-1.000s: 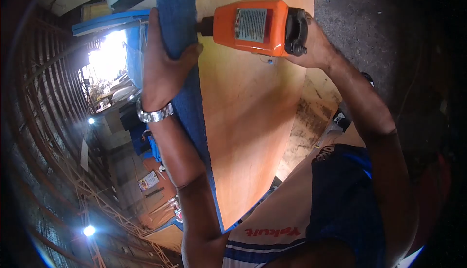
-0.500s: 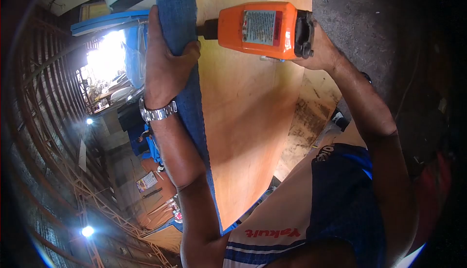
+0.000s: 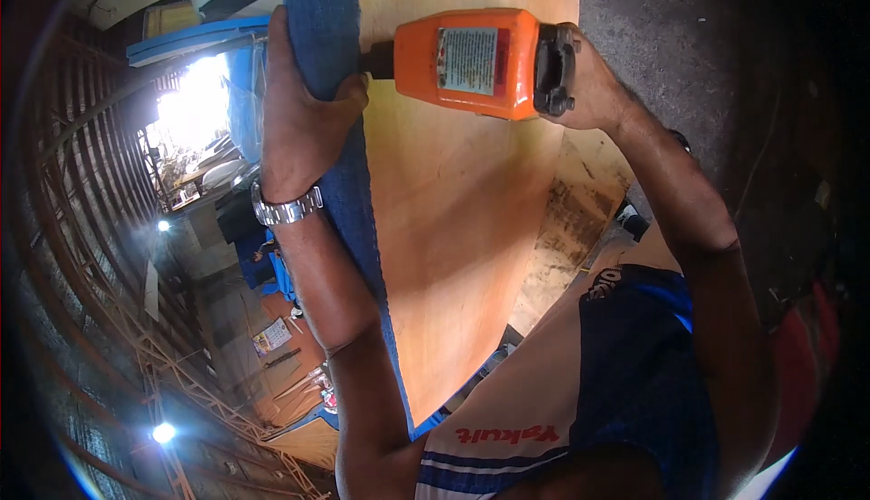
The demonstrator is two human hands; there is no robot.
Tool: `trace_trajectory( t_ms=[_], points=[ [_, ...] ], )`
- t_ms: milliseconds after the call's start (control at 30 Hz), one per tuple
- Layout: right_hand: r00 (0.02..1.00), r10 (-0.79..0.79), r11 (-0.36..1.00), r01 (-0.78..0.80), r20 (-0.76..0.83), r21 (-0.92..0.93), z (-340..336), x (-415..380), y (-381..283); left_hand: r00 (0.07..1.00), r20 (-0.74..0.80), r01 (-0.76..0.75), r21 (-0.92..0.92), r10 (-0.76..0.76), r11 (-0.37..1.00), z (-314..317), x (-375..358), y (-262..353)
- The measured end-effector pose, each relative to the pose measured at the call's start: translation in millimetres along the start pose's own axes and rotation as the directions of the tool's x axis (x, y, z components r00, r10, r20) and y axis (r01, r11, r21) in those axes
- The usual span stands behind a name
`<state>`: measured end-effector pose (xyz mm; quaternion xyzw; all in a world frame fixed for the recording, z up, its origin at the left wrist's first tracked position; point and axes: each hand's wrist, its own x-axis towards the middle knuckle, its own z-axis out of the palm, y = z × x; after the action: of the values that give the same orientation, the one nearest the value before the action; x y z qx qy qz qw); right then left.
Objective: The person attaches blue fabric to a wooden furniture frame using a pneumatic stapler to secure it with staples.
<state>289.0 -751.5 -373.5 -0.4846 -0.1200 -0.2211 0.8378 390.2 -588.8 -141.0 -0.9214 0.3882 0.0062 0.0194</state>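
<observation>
My left hand [image 3: 304, 124] wraps around a blue fabric-covered edge [image 3: 340, 165] that runs along the left side of a large plywood panel [image 3: 462, 228]. A metal watch sits on that wrist. In my right hand [image 3: 589, 83] is an orange power tool [image 3: 471, 60], gripped at its black rear end. The tool lies across the top of the panel, and its dark nose touches the blue edge just above my left thumb.
A second board [image 3: 580, 219] with dark stains lies under the panel on the right, on a grey concrete floor [image 3: 680, 38]. To the left are metal roof trusses [image 3: 100, 255], bright lamps and a cluttered workshop. My blue and white shorts [image 3: 634, 364] fill the lower right.
The orange tool and my right hand shifted slightly, first right, then back left and down. My left hand kept its grip on the blue edge.
</observation>
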Motion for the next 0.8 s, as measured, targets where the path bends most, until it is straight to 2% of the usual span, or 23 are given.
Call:
trace_trajectory(
  t_ms=[67,133,200,267,333,400,467,533,567,600,700,800],
  points=[
    [0.998,0.057,0.998,-0.057,0.013,0.0,0,0,2,1.0,0.0,0.002,0.004,-0.002,1.0,1,0,0],
    [0.999,0.0,0.976,0.011,0.051,-0.216,-2,0,8,1.0,0.001,0.003,0.003,-0.003,1.0,0,-1,0],
    [0.999,0.044,0.99,-0.041,0.022,-0.138,-1,-1,12,1.0,0.001,0.005,0.005,-0.005,1.0,1,-1,0],
    [0.997,0.071,0.98,-0.069,0.0,-0.189,-2,-1,14,1.0,-0.004,0.005,0.005,-0.005,1.0,2,-1,0],
    [0.997,0.075,0.93,-0.077,-0.02,-0.36,-1,-2,15,1.0,-0.005,0.004,0.005,-0.003,1.0,1,0,1],
    [0.997,0.048,0.956,-0.063,-0.059,-0.288,4,-1,12,1.0,0.0,0.004,-0.013,-0.004,1.0,0,-1,0],
    [0.998,0.059,0.938,-0.068,-0.037,-0.34,1,-3,11,1.0,0.017,0.019,-0.121,-0.017,0.993,-3,-2,-4],
    [0.992,0.12,0.86,-0.08,0.048,-0.504,-7,-5,16,0.996,0.054,0.08,-0.34,-0.066,0.937,-10,-2,-18],
    [0.997,0.052,0.971,-0.063,-0.054,-0.231,1,-8,17,0.994,0.067,0.11,-0.44,-0.09,0.891,-12,-2,-24],
    [0.998,0.022,0.972,-0.033,-0.051,-0.231,2,-11,15,0.989,0.081,0.146,-0.535,-0.121,0.832,-14,0,-30],
    [0.998,-0.038,0.959,0.021,-0.053,-0.282,0,-21,11,0.993,0.062,0.12,-0.489,-0.103,0.864,-11,0,-27],
    [0.992,-0.122,0.915,0.118,0.015,-0.386,-6,-23,17,0.985,0.131,0.143,-0.257,-0.113,0.956,-11,-3,1]
  ],
)
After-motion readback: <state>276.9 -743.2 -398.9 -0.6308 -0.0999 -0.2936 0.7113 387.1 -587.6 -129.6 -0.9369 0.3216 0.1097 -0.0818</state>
